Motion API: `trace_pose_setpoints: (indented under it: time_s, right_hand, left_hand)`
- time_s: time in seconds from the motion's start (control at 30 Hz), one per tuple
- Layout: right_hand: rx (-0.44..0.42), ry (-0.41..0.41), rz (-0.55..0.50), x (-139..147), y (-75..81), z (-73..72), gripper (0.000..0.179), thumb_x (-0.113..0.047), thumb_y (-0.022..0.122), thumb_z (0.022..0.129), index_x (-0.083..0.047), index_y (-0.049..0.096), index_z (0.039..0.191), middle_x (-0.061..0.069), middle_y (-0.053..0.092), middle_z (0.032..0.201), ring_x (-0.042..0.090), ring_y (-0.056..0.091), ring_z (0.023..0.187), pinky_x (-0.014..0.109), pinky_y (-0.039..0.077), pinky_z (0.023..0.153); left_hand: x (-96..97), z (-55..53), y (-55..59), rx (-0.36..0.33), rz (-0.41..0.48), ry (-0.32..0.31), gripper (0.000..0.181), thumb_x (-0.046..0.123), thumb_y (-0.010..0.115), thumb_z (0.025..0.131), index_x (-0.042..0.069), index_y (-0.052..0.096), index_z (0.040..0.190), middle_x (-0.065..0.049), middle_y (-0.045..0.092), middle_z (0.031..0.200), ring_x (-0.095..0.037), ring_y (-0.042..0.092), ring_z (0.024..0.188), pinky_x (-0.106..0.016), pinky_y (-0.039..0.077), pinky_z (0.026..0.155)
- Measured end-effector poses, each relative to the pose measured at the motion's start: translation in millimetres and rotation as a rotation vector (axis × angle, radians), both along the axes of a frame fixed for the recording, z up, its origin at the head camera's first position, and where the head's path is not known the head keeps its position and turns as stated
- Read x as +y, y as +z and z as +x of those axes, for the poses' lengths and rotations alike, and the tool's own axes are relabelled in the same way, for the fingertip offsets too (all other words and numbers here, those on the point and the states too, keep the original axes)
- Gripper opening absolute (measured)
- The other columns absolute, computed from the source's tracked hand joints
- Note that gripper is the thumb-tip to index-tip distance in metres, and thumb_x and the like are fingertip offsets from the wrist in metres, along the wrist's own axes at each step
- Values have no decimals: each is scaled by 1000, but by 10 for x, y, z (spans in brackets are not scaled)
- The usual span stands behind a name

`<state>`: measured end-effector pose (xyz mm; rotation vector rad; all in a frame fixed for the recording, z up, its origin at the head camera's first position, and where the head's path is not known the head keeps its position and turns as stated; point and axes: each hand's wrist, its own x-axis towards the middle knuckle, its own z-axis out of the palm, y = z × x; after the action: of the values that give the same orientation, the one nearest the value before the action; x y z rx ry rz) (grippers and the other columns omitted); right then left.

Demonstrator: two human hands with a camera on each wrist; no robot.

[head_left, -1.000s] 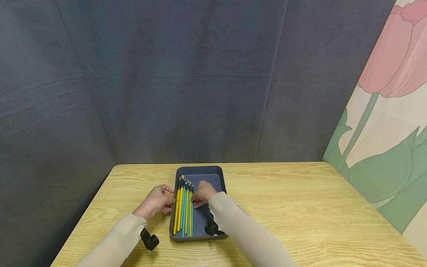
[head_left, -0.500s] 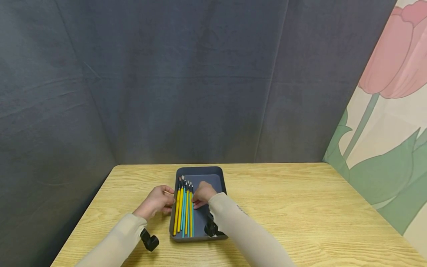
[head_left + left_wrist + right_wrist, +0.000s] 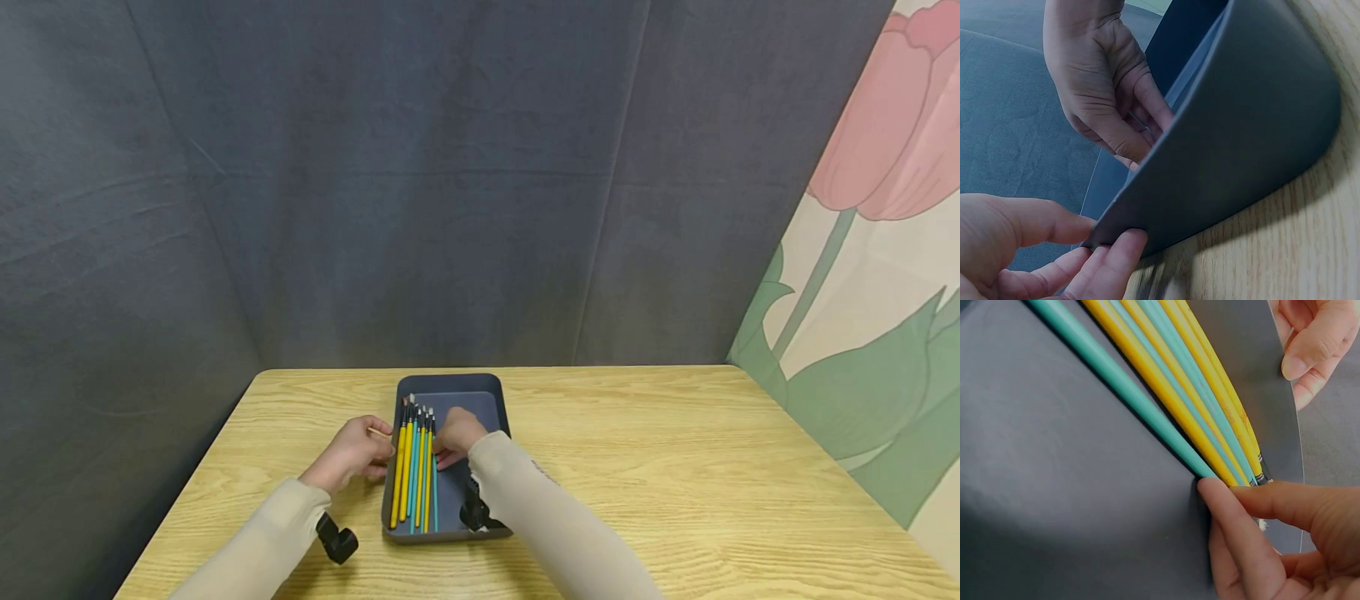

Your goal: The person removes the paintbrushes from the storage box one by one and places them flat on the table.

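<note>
Brush handles (image 3: pixel 1166 394): some yellow, some teal, one solid colour each
Tray (image 3: pixel 450 500): plain dark blue-grey
Tabletop (image 3: pixel 675 467): pale yellow-tan, streaky wood grain
Sleeves (image 3: pixel 255 542): plain cream
Wrist camera (image 3: pixel 337 540): black
Curtain (image 3: pixel 450 208): plain dark slate blue
Wall panel (image 3: pixel 832 333): cream; pink tulip (image 3: pixel 870 133), green leaves (image 3: pixel 862 408)

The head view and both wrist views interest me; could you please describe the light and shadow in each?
Head view: fairly even light, soft shadow on the pale wooden table beside the cream left sleeve; left wrist view: dim, bluish, shadow beside the dark grey rectangular tray; right wrist view: the nearest slim teal paintbrush bright, the tray's floor darkening toward the lower left.
</note>
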<state>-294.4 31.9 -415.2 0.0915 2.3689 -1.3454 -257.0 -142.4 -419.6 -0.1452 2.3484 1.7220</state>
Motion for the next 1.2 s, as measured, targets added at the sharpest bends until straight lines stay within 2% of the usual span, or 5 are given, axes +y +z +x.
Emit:
trace_pose_setpoints:
  time_s: [0.23,0.73,1.2]
  right_hand:
    - [-3,12,58,-23,5,-21,3,8,65,81,9,63,79,17,64,65,24,66,53,31,57,52]
    - [6,28,61,-40,-22,-26,4,8,66,80,8,64,76,15,61,65,19,59,48,32,58,53]
    - [6,33,82,-45,-1,-14,6,8,68,78,7,63,74,14,61,65,19,61,50,31,58,53]
  left_hand:
    - [5,-7,-3,-9,-10,10,32,-9,55,81,-7,50,113,-14,53,87,-21,57,73,-35,57,61]
    - [23,-9,-7,-10,-9,16,32,-10,54,81,-7,50,113,-13,53,87,-20,56,73,-35,58,62]
    - [5,-5,-10,1,-11,2,32,-9,55,81,-7,49,112,-14,53,85,-21,57,71,-35,57,59]
